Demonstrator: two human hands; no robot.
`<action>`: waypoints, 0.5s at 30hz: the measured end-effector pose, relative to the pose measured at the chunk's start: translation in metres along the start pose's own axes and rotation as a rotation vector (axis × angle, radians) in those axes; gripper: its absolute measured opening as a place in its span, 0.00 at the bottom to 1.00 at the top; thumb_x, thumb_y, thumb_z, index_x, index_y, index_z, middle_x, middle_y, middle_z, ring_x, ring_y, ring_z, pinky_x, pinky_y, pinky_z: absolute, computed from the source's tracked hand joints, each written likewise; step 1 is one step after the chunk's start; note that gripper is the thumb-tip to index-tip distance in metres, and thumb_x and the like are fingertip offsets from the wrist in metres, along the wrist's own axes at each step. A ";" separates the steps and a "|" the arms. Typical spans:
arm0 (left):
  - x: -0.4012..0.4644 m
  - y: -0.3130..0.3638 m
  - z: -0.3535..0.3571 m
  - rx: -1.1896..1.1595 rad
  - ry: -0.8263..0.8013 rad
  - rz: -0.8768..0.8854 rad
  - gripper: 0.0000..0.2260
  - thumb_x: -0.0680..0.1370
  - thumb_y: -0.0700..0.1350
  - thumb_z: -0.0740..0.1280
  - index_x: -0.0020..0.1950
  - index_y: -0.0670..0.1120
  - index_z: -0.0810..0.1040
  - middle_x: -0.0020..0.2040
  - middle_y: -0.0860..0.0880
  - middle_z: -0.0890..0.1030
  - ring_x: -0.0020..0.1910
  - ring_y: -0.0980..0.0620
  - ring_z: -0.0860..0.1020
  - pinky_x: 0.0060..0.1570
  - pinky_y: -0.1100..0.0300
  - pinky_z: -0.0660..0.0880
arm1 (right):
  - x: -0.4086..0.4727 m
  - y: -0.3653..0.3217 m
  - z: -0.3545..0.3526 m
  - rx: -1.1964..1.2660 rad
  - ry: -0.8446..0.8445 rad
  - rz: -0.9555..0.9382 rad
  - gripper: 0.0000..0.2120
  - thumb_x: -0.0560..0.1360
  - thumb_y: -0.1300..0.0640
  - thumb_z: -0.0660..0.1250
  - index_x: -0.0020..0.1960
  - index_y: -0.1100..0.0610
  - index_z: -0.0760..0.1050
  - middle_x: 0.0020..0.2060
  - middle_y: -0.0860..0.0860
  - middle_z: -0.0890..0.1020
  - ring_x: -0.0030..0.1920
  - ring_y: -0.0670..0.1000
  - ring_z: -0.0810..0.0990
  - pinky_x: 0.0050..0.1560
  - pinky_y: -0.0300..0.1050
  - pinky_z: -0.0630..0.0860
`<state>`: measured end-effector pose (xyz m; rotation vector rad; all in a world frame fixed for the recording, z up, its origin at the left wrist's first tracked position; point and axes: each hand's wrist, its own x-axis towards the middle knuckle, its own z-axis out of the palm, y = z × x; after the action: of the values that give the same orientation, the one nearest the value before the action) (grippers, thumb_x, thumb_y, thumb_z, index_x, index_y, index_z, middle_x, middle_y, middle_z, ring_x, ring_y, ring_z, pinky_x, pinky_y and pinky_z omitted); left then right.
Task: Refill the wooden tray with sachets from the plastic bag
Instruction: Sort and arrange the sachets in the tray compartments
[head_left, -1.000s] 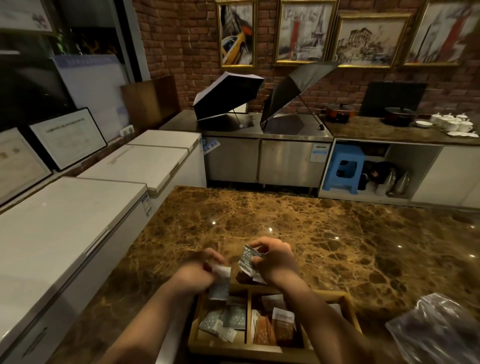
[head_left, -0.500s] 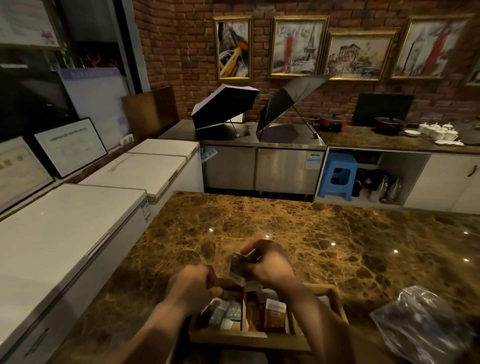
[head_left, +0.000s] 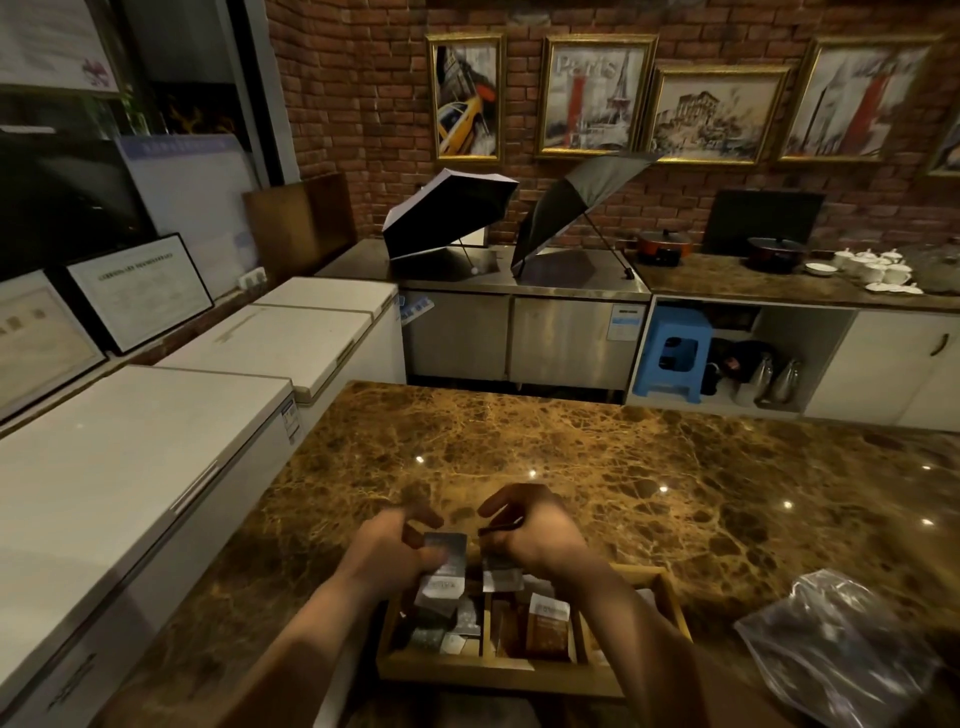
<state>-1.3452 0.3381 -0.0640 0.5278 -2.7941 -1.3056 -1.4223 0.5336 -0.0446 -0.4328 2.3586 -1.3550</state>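
Silver sachet (head_left: 442, 564) upright, long axis vertical | left hand (head_left: 395, 553) pinches it | right hand (head_left: 535, 535) grips sachets (head_left: 501, 574) over wooden tray (head_left: 498, 678)

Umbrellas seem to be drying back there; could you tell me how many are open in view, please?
2, both on the steel counter against the brick wall: a dark umbrella on the left, a black umbrella tilted beside it on the right. None others visible.
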 end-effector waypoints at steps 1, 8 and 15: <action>-0.001 -0.004 0.000 -0.001 -0.002 -0.015 0.12 0.71 0.46 0.78 0.52 0.56 0.81 0.40 0.51 0.82 0.37 0.57 0.81 0.32 0.69 0.74 | 0.000 0.001 0.000 -0.002 0.029 0.002 0.12 0.72 0.63 0.76 0.49 0.49 0.81 0.44 0.49 0.85 0.42 0.47 0.86 0.39 0.38 0.83; -0.007 -0.016 0.010 0.140 -0.048 0.019 0.09 0.73 0.44 0.77 0.50 0.51 0.81 0.34 0.52 0.82 0.30 0.61 0.80 0.30 0.69 0.73 | 0.003 0.005 0.001 -0.063 0.044 -0.018 0.11 0.74 0.62 0.72 0.48 0.46 0.82 0.43 0.45 0.85 0.41 0.44 0.84 0.33 0.34 0.78; -0.012 -0.014 0.014 0.367 -0.044 0.111 0.12 0.71 0.49 0.77 0.53 0.56 0.81 0.48 0.56 0.81 0.46 0.58 0.80 0.45 0.63 0.78 | 0.006 0.009 0.002 -0.105 0.028 -0.013 0.15 0.75 0.64 0.69 0.46 0.42 0.80 0.43 0.45 0.85 0.44 0.44 0.84 0.40 0.38 0.82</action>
<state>-1.3318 0.3436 -0.0824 0.3453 -3.0628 -0.7959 -1.4277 0.5338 -0.0544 -0.4633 2.4615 -1.2551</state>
